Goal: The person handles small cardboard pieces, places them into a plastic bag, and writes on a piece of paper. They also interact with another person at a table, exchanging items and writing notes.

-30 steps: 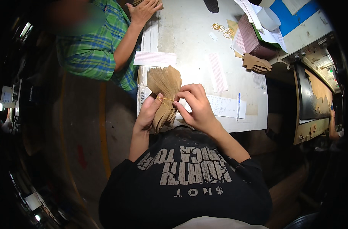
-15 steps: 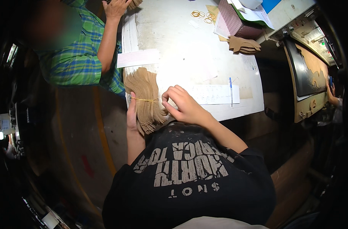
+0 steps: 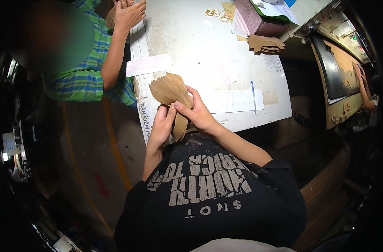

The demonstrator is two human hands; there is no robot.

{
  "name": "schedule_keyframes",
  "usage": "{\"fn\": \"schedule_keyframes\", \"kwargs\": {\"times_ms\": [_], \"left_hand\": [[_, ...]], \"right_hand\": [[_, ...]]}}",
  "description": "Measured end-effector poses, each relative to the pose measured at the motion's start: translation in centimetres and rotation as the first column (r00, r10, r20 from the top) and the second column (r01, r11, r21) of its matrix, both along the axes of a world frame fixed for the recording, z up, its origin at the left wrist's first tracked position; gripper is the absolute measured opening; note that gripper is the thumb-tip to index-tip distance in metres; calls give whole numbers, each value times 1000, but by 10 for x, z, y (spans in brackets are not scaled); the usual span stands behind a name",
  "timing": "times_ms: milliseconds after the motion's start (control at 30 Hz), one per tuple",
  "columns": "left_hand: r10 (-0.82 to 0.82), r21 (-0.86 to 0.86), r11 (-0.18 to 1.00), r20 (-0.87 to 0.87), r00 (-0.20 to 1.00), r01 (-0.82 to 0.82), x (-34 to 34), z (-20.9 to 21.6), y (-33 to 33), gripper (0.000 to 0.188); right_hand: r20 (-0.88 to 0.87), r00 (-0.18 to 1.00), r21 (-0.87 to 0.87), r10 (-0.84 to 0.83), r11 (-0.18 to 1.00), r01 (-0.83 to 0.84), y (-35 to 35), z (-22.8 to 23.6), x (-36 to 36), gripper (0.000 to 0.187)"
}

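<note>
A thick bundle of brown cut pieces (image 3: 169, 89), maybe leather or fabric, is held upright in front of me at the table's near left edge. Its top edges fan out, and a thin yellow rubber band (image 3: 171, 106) crosses its middle. My left hand (image 3: 162, 126) grips the bundle from the left, thumb at the band. On the right side my right hand (image 3: 198, 112) wraps round it, its thumb also near the band. The fingers behind the bundle are partly hidden.
A white table (image 3: 179, 46) bears a printed slip (image 3: 148, 65), a written sheet (image 3: 231, 101), a blue pen (image 3: 253, 96), loose rubber bands (image 3: 223, 16), a brown stack (image 3: 265, 44) and a patterned box (image 3: 254, 21). At the far left, a co-worker's hand (image 3: 130, 17) holds brown pieces.
The bundle has turned, showing a narrower side, and its top now fans out. My right hand, free before, has closed on it. The co-worker's hands have come lower into view.
</note>
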State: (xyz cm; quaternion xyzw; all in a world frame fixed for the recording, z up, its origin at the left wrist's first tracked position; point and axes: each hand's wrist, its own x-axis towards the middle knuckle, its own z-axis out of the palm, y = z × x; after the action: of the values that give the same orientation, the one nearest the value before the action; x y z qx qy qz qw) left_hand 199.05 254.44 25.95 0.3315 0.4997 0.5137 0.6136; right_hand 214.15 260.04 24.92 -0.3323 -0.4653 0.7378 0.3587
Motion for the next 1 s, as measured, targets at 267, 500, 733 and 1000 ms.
{"fn": "schedule_keyframes", "kwargs": {"times_ms": [267, 500, 733, 1000], "left_hand": [[-101, 144, 979, -287, 952, 147, -2, 9, 0, 55], [188, 45, 982, -60, 980, -185, -30, 3, 17, 54], [-152, 142, 988, 753, 640, 68, -37, -72, 26, 81], [-58, -46, 986, 805, 591, 160, -21, -89, 3, 81]], "right_hand": [[-170, 950, -377, -262, 908, 183, 23, 13, 4, 70], [126, 986, -83, -113, 989, 124, 29, 16, 7, 70], [238, 927, 112, 290, 940, -323, 51, 40, 37, 51], [984, -155, 77, -92, 992, -97, 90, -8, 175, 62]]}}
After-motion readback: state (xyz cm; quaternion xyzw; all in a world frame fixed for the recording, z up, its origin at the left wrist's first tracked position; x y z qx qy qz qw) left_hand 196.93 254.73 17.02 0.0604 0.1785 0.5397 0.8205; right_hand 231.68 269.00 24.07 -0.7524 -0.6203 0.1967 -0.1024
